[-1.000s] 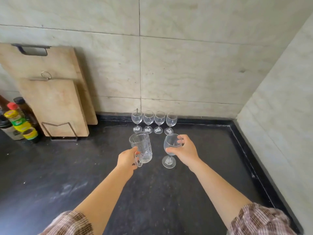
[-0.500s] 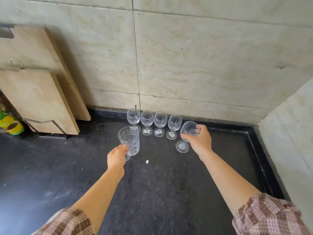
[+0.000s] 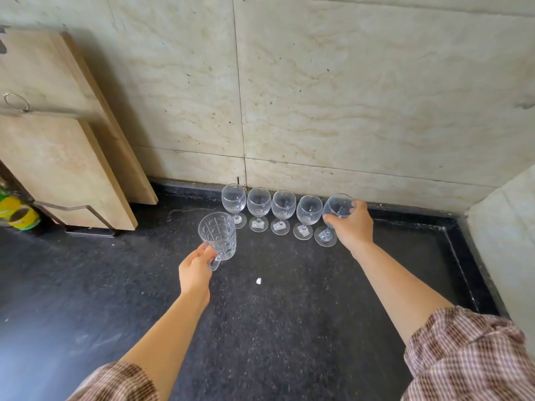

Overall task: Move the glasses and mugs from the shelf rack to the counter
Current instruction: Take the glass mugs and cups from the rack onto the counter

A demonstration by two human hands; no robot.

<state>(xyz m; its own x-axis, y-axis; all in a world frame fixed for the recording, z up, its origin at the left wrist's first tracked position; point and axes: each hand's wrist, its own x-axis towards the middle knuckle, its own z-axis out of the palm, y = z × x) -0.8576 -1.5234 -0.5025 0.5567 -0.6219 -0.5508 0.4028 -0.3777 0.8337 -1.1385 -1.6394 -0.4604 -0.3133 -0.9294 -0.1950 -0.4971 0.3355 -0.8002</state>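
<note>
My left hand (image 3: 196,268) grips the handle of a clear patterned glass mug (image 3: 218,236), held upright just in front of a row of wine glasses. My right hand (image 3: 352,225) holds the bowl of a stemmed wine glass (image 3: 333,215) whose foot sits at the right end of that row on the black counter (image 3: 275,328). Several more wine glasses (image 3: 270,209) stand side by side against the back wall. The shelf rack is out of view.
Two wooden cutting boards (image 3: 58,146) lean on the wall at the left in a metal holder (image 3: 84,218). Yellow-capped bottles (image 3: 17,212) show at the far left edge. A small white crumb (image 3: 258,281) lies on the counter. A side wall (image 3: 509,241) closes off the right.
Both hands have moved toward the back wall. The wine glass went right and back, now in line with the row. The mug has come closer to the leftmost glass.
</note>
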